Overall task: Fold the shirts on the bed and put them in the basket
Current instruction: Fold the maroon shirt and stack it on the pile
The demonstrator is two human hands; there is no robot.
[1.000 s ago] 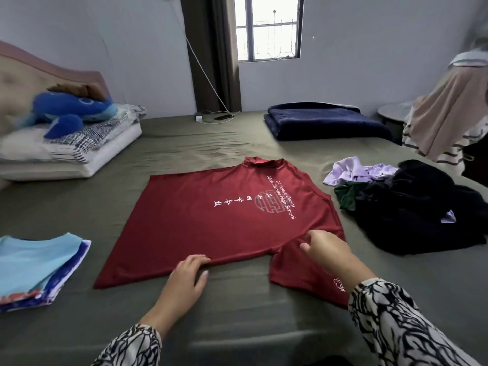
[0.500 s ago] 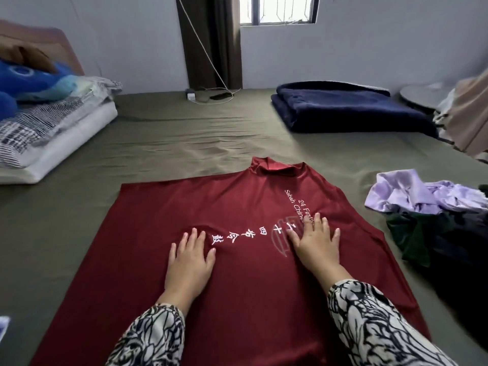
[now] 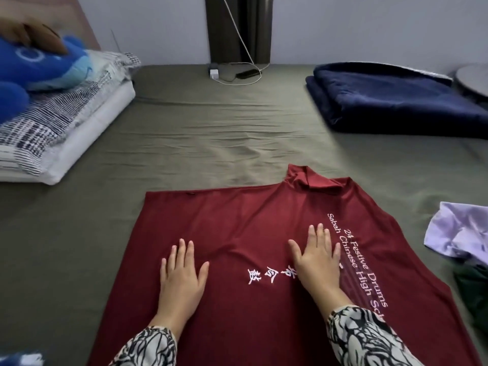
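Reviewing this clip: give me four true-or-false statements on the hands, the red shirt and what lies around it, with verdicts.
1. Both hands lie flat on the red shirt. True: left hand, right hand.
2. The shirt's collar points toward the person. False: it points away, toward the wall.
3. A folded navy blanket lies far right on the bed. True.
4. The right hand grips a sleeve. False: its fingers are straight, pressing the print.

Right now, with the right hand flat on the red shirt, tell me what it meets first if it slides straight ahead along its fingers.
The right hand would stay on the red shirt and probably reach its collar first, then bare bedsheet; depth is uncertain.
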